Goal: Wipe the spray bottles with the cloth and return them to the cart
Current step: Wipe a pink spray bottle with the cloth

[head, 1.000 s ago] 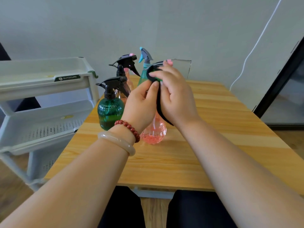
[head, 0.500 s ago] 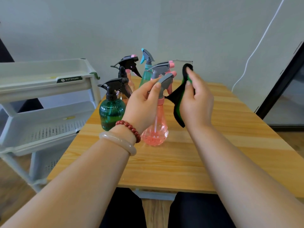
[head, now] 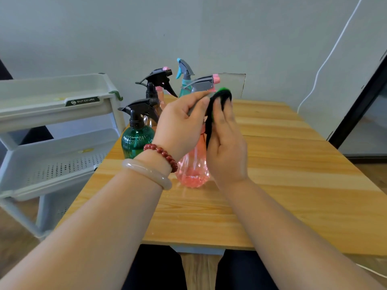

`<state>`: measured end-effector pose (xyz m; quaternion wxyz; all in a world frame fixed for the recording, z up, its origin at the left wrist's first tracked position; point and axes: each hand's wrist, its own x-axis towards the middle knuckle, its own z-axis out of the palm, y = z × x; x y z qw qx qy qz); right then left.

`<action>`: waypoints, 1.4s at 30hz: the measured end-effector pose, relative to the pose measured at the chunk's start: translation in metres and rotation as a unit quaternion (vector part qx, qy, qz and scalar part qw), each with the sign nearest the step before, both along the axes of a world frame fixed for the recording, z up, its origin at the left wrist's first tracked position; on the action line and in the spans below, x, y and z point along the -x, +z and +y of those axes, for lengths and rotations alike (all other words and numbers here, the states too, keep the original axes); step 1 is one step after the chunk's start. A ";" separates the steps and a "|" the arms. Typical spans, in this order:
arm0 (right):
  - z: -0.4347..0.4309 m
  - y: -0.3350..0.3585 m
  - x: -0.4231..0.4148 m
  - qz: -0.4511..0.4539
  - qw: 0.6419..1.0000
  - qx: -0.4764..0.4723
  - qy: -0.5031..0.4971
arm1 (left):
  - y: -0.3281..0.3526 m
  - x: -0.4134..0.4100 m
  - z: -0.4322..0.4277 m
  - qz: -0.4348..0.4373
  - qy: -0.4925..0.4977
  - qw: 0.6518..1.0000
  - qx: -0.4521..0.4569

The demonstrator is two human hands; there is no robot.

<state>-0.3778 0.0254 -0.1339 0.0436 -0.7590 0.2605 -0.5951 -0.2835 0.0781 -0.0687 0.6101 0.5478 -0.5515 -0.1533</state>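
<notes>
Head view: wiping under way, no bottle returned to the cart.
Centre frame, left hand point(head: 180, 124) grips pink bottle point(head: 193, 164) at its neck, upright on table point(head: 293, 185); right hand point(head: 227, 143) holds cloth point(head: 219, 97) against the sprayer. Green bottle point(head: 136, 139) and two others stand behind. Cart point(head: 52, 114), left of frame, shows no bottles: judged early stage.

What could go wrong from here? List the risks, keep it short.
1. The left hand grips the pink bottle only up at its spray head, while the right hand rubs there with the cloth; a hard sideways push might tip it.
2. The green bottle and the black-topped bottle stand close beside it; a tipping bottle or a wrist could knock them over.
3. Fingers near the trigger might squeeze spray onto the table.
</notes>
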 end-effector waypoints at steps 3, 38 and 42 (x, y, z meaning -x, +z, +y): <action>-0.001 -0.003 0.001 0.006 1.000 -0.009 0.005 | 0.000 0.000 0.001 -0.013 0.002 1.000 0.004; -0.005 -0.006 0.010 -0.078 0.976 -0.183 0.094 | -0.002 0.003 -0.001 -0.001 0.004 1.000 0.010; 0.005 -0.003 0.005 -0.071 0.977 -0.178 0.093 | -0.002 0.000 0.000 0.007 -0.002 1.000 0.004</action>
